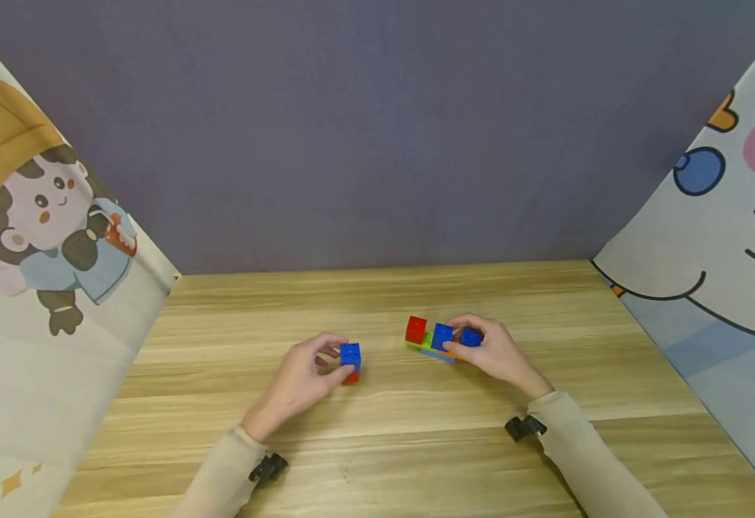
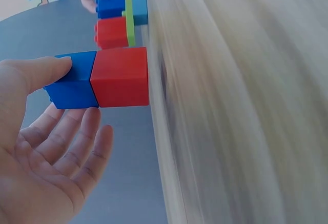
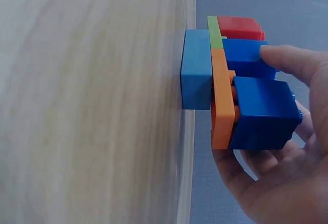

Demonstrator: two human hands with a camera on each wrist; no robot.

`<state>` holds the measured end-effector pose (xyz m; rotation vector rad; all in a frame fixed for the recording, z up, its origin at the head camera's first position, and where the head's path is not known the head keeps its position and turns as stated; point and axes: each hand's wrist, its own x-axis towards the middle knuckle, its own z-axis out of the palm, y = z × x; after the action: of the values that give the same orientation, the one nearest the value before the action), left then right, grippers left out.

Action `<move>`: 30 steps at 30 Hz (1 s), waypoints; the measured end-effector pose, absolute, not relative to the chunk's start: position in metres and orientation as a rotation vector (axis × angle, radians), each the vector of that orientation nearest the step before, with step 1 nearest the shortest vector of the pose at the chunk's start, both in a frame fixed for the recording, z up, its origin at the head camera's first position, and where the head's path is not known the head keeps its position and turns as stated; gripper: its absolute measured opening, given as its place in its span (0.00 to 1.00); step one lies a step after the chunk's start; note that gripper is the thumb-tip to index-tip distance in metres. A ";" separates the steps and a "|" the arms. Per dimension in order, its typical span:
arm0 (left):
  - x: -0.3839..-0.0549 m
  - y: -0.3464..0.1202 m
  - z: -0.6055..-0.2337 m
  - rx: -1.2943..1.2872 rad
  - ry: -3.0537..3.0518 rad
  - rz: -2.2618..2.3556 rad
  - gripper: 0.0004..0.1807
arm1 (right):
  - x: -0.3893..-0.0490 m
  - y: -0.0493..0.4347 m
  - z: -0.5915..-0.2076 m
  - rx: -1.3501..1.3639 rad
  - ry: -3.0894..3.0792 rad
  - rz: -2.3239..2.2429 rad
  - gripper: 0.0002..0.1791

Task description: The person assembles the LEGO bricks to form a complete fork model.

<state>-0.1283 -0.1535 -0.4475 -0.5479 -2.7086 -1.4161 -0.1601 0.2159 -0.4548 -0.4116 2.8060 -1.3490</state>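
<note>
My left hand (image 1: 296, 380) pinches a blue toy brick (image 1: 350, 351) between thumb and fingers. Under that brick is a red brick (image 2: 122, 78), the two joined in a small stack near the tabletop. To the right, my right hand (image 1: 499, 356) grips the middle blue brick (image 3: 246, 55) of a built piece, thumb on its near side. That piece has a light-blue brick (image 3: 197, 70) as its base. An orange plate (image 3: 222, 96) and a green plate (image 3: 214, 32) lie across it. A red brick (image 1: 416, 329) tops the green end, another blue brick (image 3: 266, 114) the orange end.
The wood-grain table (image 1: 377, 460) stretches under both hands. Behind it rises a plain grey-purple wall (image 1: 377, 144). Cartoon-printed panels (image 1: 2, 388) stand at the left and right sides. A dark wrist strap device (image 1: 267, 467) sits at each cuff.
</note>
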 end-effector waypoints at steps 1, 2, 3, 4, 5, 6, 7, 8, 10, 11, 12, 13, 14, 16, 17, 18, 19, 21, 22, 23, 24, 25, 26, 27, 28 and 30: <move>-0.128 -0.151 -0.447 -0.554 -2.711 -1.418 0.22 | -0.160 0.216 -0.455 -0.411 2.809 -1.348 0.24; -0.128 -0.149 -0.447 -0.559 -2.713 -1.422 0.23 | -0.160 0.216 -0.455 -0.410 2.813 -1.346 0.24; -0.128 -0.147 -0.447 -0.566 -2.714 -1.427 0.23 | -0.160 0.216 -0.456 -0.410 2.820 -1.340 0.24; -0.128 -0.144 -0.447 -0.571 -2.717 -1.427 0.22 | -0.160 0.216 -0.456 -0.410 2.826 -1.335 0.24; -0.128 -0.143 -0.447 -0.577 -2.720 -1.425 0.22 | -0.160 0.216 -0.456 -0.409 2.832 -1.332 0.24; -0.128 -0.141 -0.447 -0.581 -2.722 -1.425 0.22 | -0.160 0.215 -0.456 -0.409 2.836 -1.330 0.24; -0.128 -0.139 -0.448 -0.585 -2.722 -1.428 0.22 | -0.160 0.215 -0.456 -0.410 2.841 -1.327 0.24; -0.128 -0.137 -0.448 -0.592 -2.721 -1.430 0.21 | -0.160 0.215 -0.456 -0.412 2.848 -1.322 0.25; -0.129 -0.134 -0.450 -0.607 -2.720 -1.424 0.21 | -0.160 0.215 -0.456 -0.424 2.859 -1.319 0.26; -0.129 -0.132 -0.450 -0.613 -2.719 -1.425 0.21 | -0.160 0.215 -0.456 -0.430 2.865 -1.314 0.26; -0.129 -0.131 -0.451 -0.618 -2.718 -1.428 0.21 | -0.160 0.215 -0.456 -0.438 2.869 -1.313 0.27; -0.130 -0.129 -0.451 -0.622 -2.717 -1.425 0.20 | -0.161 0.215 -0.456 -0.446 2.871 -1.312 0.27; -0.130 -0.128 -0.452 -0.626 -2.716 -1.423 0.20 | -0.160 0.215 -0.456 -0.451 2.873 -1.311 0.27; -0.130 -0.126 -0.453 -0.626 -2.714 -1.426 0.20 | -0.160 0.215 -0.456 -0.457 2.869 -1.315 0.27; -0.130 -0.125 -0.452 -0.622 -2.713 -1.433 0.20 | -0.159 0.214 -0.456 -0.456 2.867 -1.317 0.26; -0.130 -0.125 -0.452 -0.620 -2.711 -1.435 0.20 | -0.159 0.214 -0.456 -0.457 2.864 -1.322 0.26; -0.130 -0.124 -0.452 -0.619 -2.709 -1.439 0.20 | -0.159 0.213 -0.455 -0.457 2.863 -1.323 0.26; -0.130 -0.123 -0.451 -0.623 -2.712 -1.442 0.20 | -0.158 0.212 -0.455 -0.458 2.863 -1.321 0.27; -0.130 -0.123 -0.451 -0.628 -2.714 -1.440 0.20 | -0.158 0.211 -0.454 -0.455 2.862 -1.321 0.27; -0.130 -0.122 -0.451 -0.634 -2.716 -1.439 0.19 | -0.157 0.211 -0.454 -0.451 2.860 -1.319 0.27; -0.130 -0.122 -0.451 -0.640 -2.716 -1.438 0.19 | -0.157 0.210 -0.454 -0.443 2.855 -1.318 0.27; -0.129 -0.122 -0.451 -0.643 -2.719 -1.439 0.20 | -0.156 0.210 -0.453 -0.431 2.849 -1.319 0.27; -0.129 -0.121 -0.451 -0.643 -2.723 -1.436 0.20 | -0.155 0.209 -0.453 -0.422 2.845 -1.317 0.27; -0.129 -0.121 -0.451 -0.643 -2.724 -1.438 0.20 | -0.155 0.209 -0.452 -0.413 2.840 -1.316 0.27; -0.129 -0.121 -0.451 -0.639 -2.725 -1.444 0.20 | -0.154 0.208 -0.452 -0.405 2.838 -1.314 0.26; -0.128 -0.122 -0.451 -0.632 -2.725 -1.456 0.20 | -0.154 0.207 -0.451 -0.395 2.833 -1.312 0.26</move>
<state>-0.1281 -0.1219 -0.4508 -0.6325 -2.7252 -1.4559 -0.1537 0.2073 -0.4515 -0.3952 2.8330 -1.3116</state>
